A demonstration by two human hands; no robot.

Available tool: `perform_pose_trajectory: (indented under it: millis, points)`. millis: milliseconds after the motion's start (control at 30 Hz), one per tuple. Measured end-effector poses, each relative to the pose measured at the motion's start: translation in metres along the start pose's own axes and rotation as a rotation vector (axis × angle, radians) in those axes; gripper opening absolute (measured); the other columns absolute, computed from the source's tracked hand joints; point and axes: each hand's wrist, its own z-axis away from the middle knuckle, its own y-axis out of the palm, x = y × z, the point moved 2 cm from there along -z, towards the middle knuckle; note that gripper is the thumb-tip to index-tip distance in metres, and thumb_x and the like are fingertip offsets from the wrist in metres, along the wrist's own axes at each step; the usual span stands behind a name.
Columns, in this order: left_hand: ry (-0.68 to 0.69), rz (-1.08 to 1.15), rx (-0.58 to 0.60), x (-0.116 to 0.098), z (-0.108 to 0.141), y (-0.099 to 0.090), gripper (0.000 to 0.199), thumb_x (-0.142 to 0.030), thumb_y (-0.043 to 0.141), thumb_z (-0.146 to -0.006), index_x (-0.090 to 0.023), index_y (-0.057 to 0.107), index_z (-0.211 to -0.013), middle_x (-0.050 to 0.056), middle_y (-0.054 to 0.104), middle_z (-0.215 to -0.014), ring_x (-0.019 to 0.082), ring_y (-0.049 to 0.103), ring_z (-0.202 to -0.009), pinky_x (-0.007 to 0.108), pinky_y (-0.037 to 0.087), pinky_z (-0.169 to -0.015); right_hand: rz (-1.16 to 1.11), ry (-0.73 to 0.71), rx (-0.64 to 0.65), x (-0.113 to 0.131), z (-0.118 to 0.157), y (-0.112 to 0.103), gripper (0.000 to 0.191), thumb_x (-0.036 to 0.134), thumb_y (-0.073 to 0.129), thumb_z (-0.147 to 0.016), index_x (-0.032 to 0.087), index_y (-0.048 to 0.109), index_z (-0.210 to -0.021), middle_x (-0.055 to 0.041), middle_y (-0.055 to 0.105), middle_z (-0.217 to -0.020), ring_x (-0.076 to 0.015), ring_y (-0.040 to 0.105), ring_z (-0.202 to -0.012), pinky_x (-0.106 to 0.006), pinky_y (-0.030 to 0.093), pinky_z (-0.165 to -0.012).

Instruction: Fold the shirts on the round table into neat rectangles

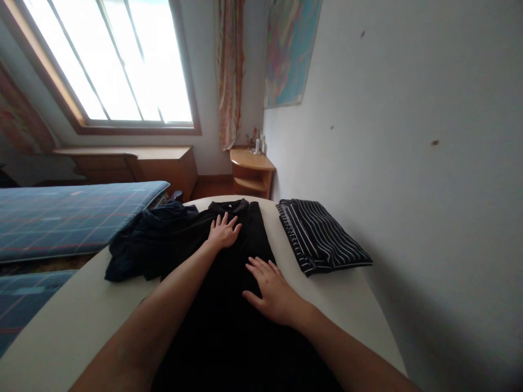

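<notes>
Shirt (212,305), black w/ collar (223,209), is spread on the round-edged table (90,321), collar at the far end. Smoothing, it seems, is the step being done: L hand (224,233) is rested just below the collar, R hand (272,291) is laid lower, toward the R side. Grip of both is released: splayed flat, nothing pinched. Striped garment (327,239) is set folded to the R, apart. Next, prob., a shirt edge needs to be pinched & turned in.
</notes>
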Motion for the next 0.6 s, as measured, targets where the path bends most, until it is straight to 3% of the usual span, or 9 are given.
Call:
perform_pose_trajectory:
  millis: [133,267,433,500,600]
  points:
    - [0.024,0.028,-0.034,-0.004,-0.019,0.001,0.058,-0.056,0.031,-0.101,-0.032,0.041,-0.153,0.008,0.025,-0.165,0.04,0.02,-0.15,0.058,0.02,-0.118,-0.025,-0.017,-0.056,-0.013,-0.001,-0.013,0.05,0.038,0.067,-0.087,0.014,0.059,-0.131,-0.0152,0.049,-0.15,-0.0276,0.039,-0.143,-0.047,0.024,-0.121]
    - [0.077,0.062,-0.137,-0.009,-0.013,-0.007,0.052,-0.051,0.032,-0.103,-0.028,0.054,-0.144,0.01,0.033,-0.161,0.039,0.026,-0.148,0.057,0.025,-0.116,-0.007,-0.004,-0.087,-0.015,0.002,-0.027,0.028,0.038,0.075,-0.082,0.017,0.069,-0.099,-0.0119,0.064,-0.126,-0.0268,0.055,-0.12,-0.042,0.041,-0.104]
    - [0.199,0.103,-0.227,-0.02,0.022,-0.022,0.041,-0.041,0.035,-0.104,-0.023,0.071,-0.113,0.009,0.059,-0.135,0.029,0.051,-0.128,0.046,0.037,-0.111,0.073,-0.001,0.003,-0.009,0.009,-0.043,0.026,0.044,0.076,-0.081,0.019,0.069,-0.083,-0.0078,0.067,-0.1,-0.0247,0.06,-0.099,-0.04,0.041,-0.092]
    - [0.243,0.124,-0.223,-0.023,0.043,-0.027,0.039,-0.039,0.037,-0.104,-0.022,0.071,-0.11,0.008,0.066,-0.121,0.026,0.058,-0.116,0.042,0.042,-0.107,0.097,-0.015,0.061,-0.007,0.013,-0.048,0.025,0.043,0.074,-0.082,0.018,0.068,-0.08,-0.0064,0.067,-0.09,-0.022,0.061,-0.088,-0.035,0.042,-0.083]
    - [0.303,0.154,-0.208,-0.025,0.078,-0.034,0.036,-0.037,0.037,-0.104,-0.022,0.068,-0.117,0.006,0.069,-0.117,0.022,0.061,-0.112,0.035,0.045,-0.104,0.059,-0.026,0.163,-0.003,0.021,-0.052,0.018,0.036,0.069,-0.085,0.019,0.068,-0.089,-0.002,0.065,-0.076,-0.0163,0.057,-0.067,-0.028,0.038,-0.063]
